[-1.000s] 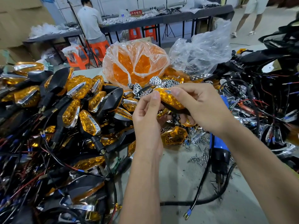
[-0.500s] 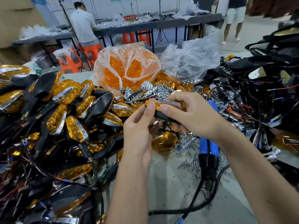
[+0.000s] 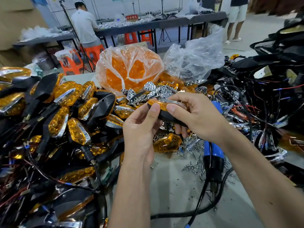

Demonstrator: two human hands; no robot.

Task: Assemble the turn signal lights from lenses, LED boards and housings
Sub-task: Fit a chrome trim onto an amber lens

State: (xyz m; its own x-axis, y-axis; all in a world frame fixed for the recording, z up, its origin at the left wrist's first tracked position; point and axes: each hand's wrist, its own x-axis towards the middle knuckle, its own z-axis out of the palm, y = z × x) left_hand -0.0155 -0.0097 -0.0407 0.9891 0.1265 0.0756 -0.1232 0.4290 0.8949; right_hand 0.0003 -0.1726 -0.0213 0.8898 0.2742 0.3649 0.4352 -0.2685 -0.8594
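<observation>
Both hands hold one turn signal light [image 3: 162, 111] above the table's middle: an amber lens with a chrome strip sits on a black housing. My left hand [image 3: 141, 129] pinches its left end with thumb and fingers. My right hand [image 3: 195, 116] grips it from the right, thumb on the lens, fingers curled under the housing. A loose amber lens [image 3: 167, 143] lies on the table just below. Chrome LED reflector boards [image 3: 158, 91] are heaped behind the hands.
A big pile of assembled amber-and-black lights with wires [image 3: 54, 116] fills the left. A plastic bag of amber lenses [image 3: 130, 69] and a clear bag [image 3: 194, 60] stand behind. A blue electric screwdriver [image 3: 212, 153] and scattered screws [image 3: 195, 163] lie right of centre. Black housings and wiring [image 3: 271, 89] crowd the right.
The light has been turned from lens-up to edge-on, showing the black housing. Both hands keep hold of it; the camera has tilted so the scene sits lower in view.
</observation>
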